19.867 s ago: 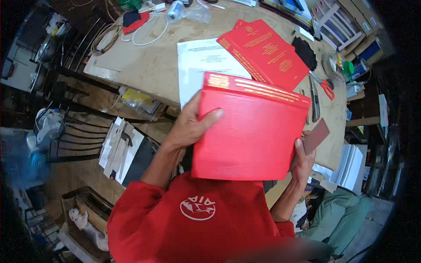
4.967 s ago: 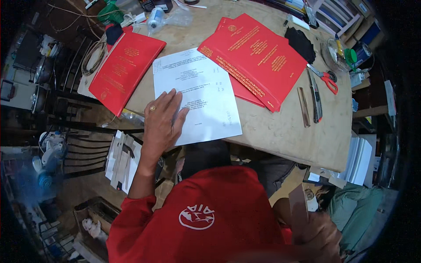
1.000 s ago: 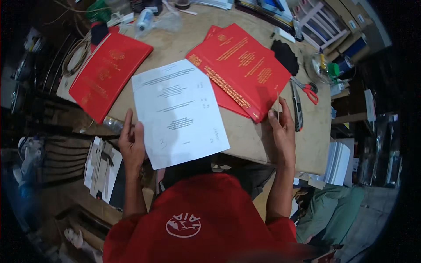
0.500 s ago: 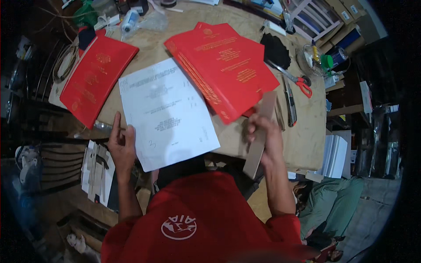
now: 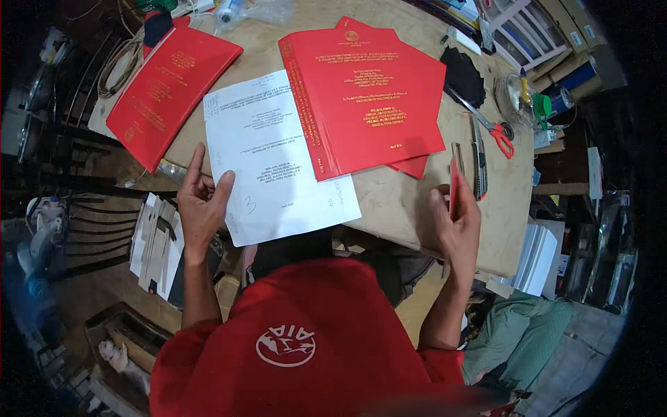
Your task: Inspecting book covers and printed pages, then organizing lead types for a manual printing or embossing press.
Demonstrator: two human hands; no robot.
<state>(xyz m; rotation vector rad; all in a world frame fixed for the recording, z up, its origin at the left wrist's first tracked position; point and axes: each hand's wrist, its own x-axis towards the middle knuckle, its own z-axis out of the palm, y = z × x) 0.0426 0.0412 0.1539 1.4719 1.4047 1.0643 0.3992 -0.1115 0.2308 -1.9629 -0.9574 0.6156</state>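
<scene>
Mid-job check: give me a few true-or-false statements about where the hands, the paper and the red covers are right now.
1. The left hand rests on the left edge of the white printed sheet. True.
2. The right hand is empty. False: it holds a thin red strip upright.
3. A red hardcover overlaps the sheet's right side. True.
4. The red-handled scissors lie on the sheet. False: they lie on the wooden table, right of the hardcover.
</scene>
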